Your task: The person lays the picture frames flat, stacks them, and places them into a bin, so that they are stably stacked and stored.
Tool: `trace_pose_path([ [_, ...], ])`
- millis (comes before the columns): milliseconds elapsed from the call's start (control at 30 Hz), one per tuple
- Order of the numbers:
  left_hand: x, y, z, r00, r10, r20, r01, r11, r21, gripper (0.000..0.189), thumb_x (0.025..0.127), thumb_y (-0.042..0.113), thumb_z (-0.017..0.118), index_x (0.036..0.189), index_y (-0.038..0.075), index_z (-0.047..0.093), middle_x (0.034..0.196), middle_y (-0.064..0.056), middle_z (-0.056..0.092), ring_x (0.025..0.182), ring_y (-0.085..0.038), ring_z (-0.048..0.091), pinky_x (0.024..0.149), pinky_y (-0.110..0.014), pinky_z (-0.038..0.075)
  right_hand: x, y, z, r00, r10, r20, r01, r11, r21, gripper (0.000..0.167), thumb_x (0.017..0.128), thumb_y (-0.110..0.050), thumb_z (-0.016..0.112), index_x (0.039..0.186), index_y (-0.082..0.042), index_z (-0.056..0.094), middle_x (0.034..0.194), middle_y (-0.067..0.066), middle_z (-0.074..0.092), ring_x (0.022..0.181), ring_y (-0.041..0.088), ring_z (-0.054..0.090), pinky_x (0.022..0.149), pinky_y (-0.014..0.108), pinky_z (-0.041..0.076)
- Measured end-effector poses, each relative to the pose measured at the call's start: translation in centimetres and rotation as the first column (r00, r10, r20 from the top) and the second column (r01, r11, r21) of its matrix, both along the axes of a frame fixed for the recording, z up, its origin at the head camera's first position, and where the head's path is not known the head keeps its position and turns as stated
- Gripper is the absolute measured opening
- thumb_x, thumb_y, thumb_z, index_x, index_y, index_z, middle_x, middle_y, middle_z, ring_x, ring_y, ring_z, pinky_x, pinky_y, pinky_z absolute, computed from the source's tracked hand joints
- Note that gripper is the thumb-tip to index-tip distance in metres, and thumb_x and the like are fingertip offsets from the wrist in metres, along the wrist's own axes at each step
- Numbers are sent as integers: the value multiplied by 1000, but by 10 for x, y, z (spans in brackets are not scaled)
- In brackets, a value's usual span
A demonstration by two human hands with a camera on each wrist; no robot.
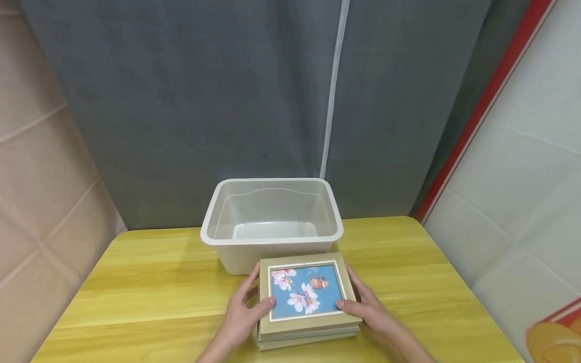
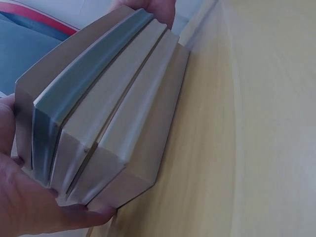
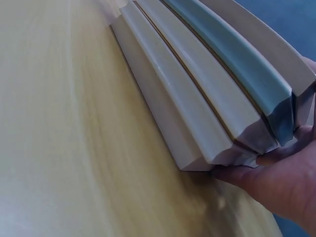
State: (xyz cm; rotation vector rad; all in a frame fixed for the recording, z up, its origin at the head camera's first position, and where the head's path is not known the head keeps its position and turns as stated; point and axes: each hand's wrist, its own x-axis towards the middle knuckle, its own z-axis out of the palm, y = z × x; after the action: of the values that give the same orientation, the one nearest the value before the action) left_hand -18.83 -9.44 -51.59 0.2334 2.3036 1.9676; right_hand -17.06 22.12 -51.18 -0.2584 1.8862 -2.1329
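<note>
A stack of several picture frames (image 1: 313,324) is held between both hands near the front of the table. The top frame is beige with a white inner border, around a picture (image 1: 290,297) of pale pink blossoms and an orange butterfly on blue. My left hand (image 1: 242,312) grips the stack's left side, thumb on the top frame. On the other side my right hand (image 1: 374,311) grips it likewise, thumb over the picture's edge. Seen from the left wrist, the frame edges (image 2: 106,123) are cream and beige, with one blue-green frame (image 2: 94,66) second from the top.
Right behind the stack stands a light grey plastic bin (image 1: 272,241), its inside bare. The yellow wood-grain table (image 1: 150,292) ends at a dark grey curtain (image 1: 204,111). Pale sheets hang along the left (image 1: 50,176) and right sides.
</note>
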Motion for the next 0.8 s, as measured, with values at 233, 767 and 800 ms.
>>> trace_pose_path([
  [233,6,-5,0,999,45,-4,-45,999,12,87,85,27,83,159,29,38,163,-21,29,137,-53,39,92,-63,52,5,-6,-3,1000,1,-15,-1,1000,-17,96,94,-7,61,166,-24,1,168,25,-4,133,32,43,103,41,48],
  [767,15,-1,-9,995,88,-46,-77,975,207,83,84,6,82,157,14,43,163,-24,27,133,-52,42,73,-35,62,9,-11,-8,998,-42,-56,35,991,-128,97,89,0,59,166,-17,3,163,34,1,122,35,53,95,47,55],
  [800,15,-1,-9,995,88,-46,-76,973,217,83,84,6,82,157,14,43,163,-24,26,133,-52,42,71,-36,62,9,-11,-9,997,-45,-61,36,990,-135,97,89,0,59,166,-17,3,163,35,2,121,36,54,93,49,55],
])
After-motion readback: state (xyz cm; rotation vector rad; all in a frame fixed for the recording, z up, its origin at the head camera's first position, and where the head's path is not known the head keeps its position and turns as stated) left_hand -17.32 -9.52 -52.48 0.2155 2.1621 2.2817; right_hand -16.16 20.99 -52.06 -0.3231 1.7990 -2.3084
